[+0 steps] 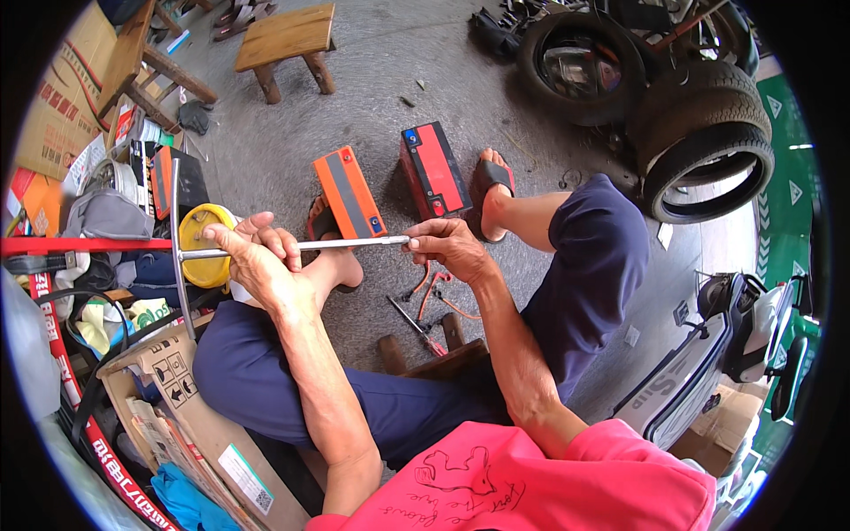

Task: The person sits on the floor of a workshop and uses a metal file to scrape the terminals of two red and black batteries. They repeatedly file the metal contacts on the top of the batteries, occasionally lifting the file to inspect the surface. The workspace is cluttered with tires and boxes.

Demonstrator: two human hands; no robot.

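A long metal T-handle wrench (345,242) lies level across my lap, its crossbar at the left. My left hand (266,257) is curled round its shaft near the crossbar, the thumb stretched out. With thumb and fingers my right hand (452,251) pinches the tip at the other end; the tip itself is partly covered. Beyond my hands, an orange battery (350,192) with a grey stripe and a red and black battery (434,168) lie on the floor between my feet. Below the wrench are a red-handled screwdriver (434,343) and some orange-red wires (428,292).
A small wooden stool (288,37) stands ahead. Several tyres (708,173) are piled at the far right, a scooter (677,372) stands at the right. At left are a yellow round container (205,237), a red bar (88,246) and an opened cardboard box (168,367).
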